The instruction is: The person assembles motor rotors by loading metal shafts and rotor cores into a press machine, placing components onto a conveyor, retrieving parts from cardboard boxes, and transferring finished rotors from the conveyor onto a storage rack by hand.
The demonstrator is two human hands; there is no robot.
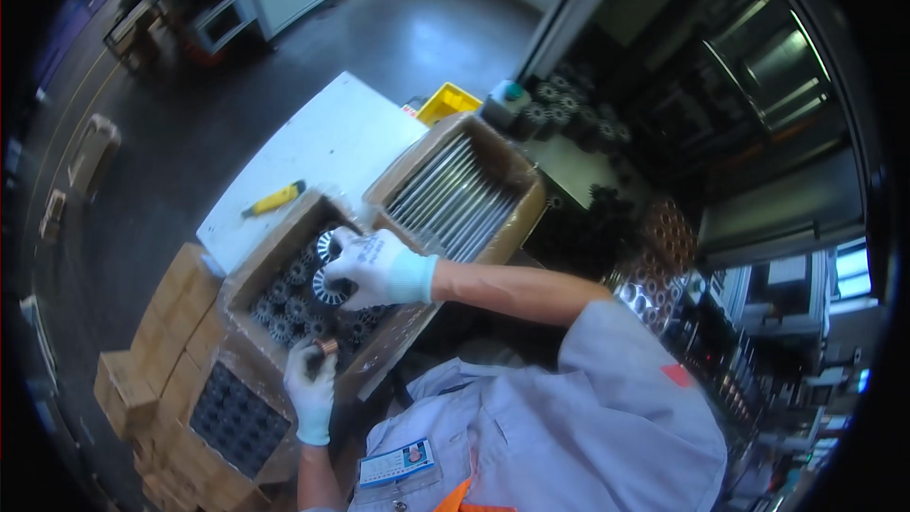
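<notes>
right hand (379, 267) grips rotor core (331, 286) | left hand (310, 381) pinches copper part (328, 347)

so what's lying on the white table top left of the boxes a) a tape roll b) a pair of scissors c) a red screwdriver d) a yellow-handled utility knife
d: a yellow-handled utility knife lies alone on the white table, just beyond the open cardboard box of toothed metal parts that the right hand reaches into.

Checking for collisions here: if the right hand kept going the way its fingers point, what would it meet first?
Probably the far cardboard wall of the open box, just past the toothed metal discs the right hand is gripping; depth is hard to judge.
</notes>
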